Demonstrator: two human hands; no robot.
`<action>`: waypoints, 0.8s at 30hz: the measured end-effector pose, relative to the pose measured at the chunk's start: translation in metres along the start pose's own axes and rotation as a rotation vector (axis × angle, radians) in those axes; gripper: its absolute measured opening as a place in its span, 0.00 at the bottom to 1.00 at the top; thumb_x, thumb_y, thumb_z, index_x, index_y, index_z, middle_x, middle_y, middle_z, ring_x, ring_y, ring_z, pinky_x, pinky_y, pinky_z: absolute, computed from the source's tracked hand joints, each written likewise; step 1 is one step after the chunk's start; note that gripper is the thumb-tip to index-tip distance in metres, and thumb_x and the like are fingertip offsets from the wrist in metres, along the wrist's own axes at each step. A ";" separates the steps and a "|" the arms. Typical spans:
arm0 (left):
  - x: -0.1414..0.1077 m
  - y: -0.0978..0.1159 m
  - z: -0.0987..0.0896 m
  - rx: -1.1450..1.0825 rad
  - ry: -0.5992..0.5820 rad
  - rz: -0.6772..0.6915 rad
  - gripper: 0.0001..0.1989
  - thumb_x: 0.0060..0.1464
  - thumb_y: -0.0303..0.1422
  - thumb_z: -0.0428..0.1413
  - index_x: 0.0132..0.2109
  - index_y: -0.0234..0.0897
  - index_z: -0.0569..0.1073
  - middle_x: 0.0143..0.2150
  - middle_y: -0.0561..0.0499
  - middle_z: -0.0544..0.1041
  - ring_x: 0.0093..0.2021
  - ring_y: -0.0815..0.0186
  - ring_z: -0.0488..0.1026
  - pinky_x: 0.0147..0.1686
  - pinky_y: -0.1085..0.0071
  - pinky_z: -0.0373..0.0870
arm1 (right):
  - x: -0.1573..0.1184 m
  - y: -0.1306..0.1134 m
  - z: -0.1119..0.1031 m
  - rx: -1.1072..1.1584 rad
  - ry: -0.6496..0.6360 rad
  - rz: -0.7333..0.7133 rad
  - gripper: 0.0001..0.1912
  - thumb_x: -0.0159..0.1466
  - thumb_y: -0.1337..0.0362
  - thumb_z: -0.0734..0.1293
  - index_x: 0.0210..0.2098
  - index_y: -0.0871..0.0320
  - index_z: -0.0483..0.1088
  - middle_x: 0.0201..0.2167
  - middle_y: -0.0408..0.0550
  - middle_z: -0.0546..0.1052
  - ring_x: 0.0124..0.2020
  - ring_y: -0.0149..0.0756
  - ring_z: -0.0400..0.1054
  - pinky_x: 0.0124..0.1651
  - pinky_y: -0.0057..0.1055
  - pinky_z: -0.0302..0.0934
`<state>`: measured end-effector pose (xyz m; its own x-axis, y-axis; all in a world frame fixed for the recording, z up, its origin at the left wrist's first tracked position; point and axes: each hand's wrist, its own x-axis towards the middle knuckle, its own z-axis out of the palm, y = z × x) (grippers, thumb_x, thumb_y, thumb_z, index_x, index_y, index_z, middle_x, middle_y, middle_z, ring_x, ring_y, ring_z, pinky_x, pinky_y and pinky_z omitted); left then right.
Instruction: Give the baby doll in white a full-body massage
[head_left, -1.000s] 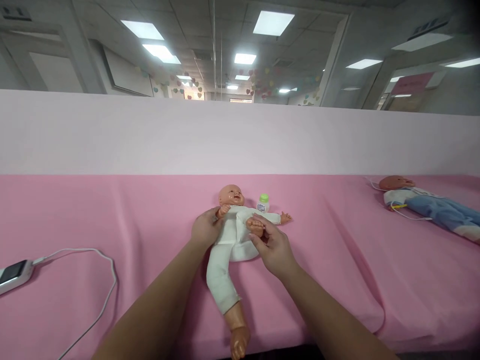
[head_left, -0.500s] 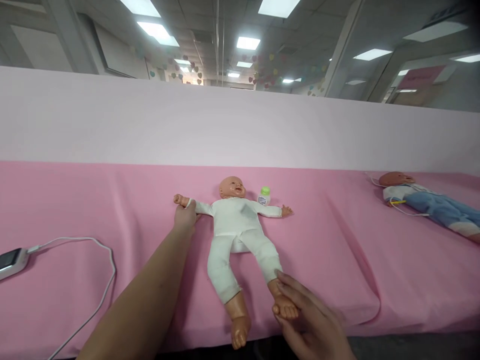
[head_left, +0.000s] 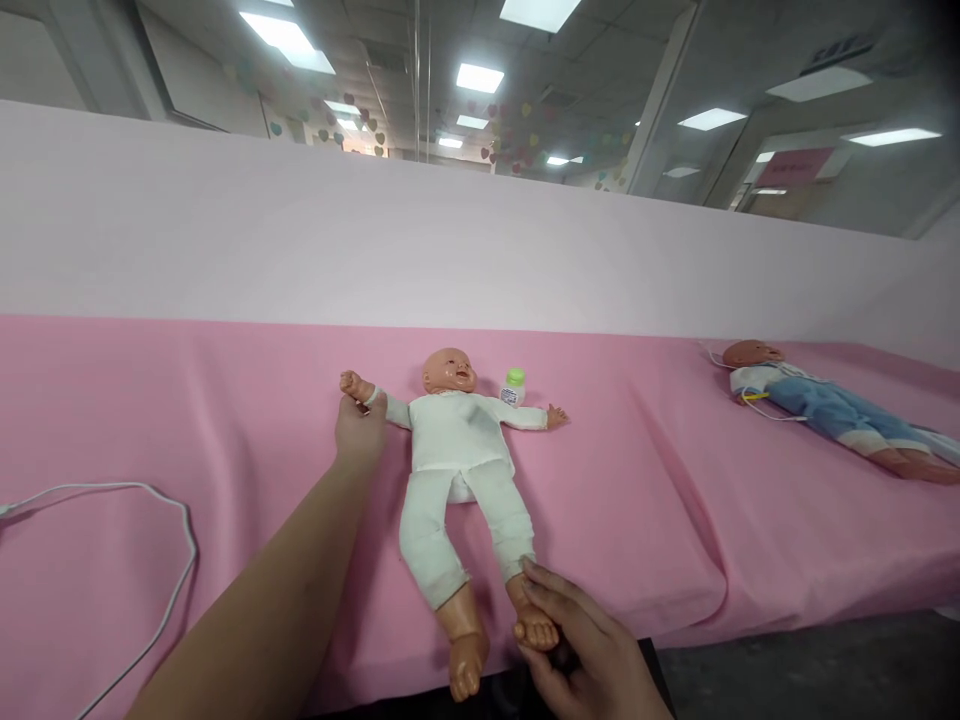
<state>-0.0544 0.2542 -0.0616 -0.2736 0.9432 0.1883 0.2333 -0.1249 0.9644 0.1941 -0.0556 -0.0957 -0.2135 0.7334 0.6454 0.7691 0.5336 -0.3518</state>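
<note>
A baby doll [head_left: 459, 432] in white clothes lies on its back on the pink sheet, head toward the wall and arms spread. My left hand [head_left: 360, 428] is closed round the doll's wrist on the left side. At the doll's foot on the right, my right hand [head_left: 581, 640] has its fingers along the ankle and its thumb below the foot, gripping it. A small clear bottle with a green cap [head_left: 513, 387] stands beside the doll's head, just above the other arm.
On the far right lies a second doll [head_left: 825, 405] in blue and white, with thin tubing on it. A white cable [head_left: 180, 590] curves over the pink sheet [head_left: 255, 380] at left. Behind rises a white partition [head_left: 450, 250], with glass above.
The view has shifted right, so the dolls and bottle appear farther left and the device on the cable has left the frame. The doll's wrist at my left hand is slightly raised. Both holds remain.
</note>
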 end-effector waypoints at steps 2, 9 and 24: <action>-0.011 0.012 0.003 0.062 -0.027 0.056 0.16 0.61 0.41 0.58 0.53 0.41 0.70 0.46 0.45 0.80 0.43 0.54 0.79 0.41 0.61 0.76 | 0.005 0.000 -0.003 0.013 0.017 0.015 0.26 0.65 0.70 0.67 0.63 0.57 0.67 0.59 0.55 0.77 0.58 0.42 0.75 0.59 0.32 0.73; -0.043 0.042 0.016 0.358 -0.291 0.434 0.24 0.61 0.31 0.55 0.63 0.46 0.70 0.55 0.48 0.81 0.52 0.54 0.78 0.51 0.60 0.74 | 0.060 0.000 -0.011 0.001 0.223 0.071 0.22 0.66 0.68 0.69 0.60 0.53 0.70 0.59 0.52 0.78 0.57 0.43 0.76 0.57 0.36 0.76; -0.040 0.033 0.020 0.480 -0.412 0.555 0.19 0.64 0.37 0.55 0.60 0.45 0.73 0.58 0.46 0.79 0.58 0.53 0.75 0.55 0.60 0.71 | 0.105 0.031 0.020 0.072 0.134 0.180 0.22 0.66 0.68 0.66 0.60 0.54 0.71 0.64 0.53 0.73 0.62 0.45 0.72 0.56 0.40 0.76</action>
<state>-0.0173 0.2181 -0.0413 0.3386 0.8323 0.4390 0.6305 -0.5470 0.5507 0.1833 0.0464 -0.0520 0.0088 0.7596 0.6503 0.7414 0.4314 -0.5140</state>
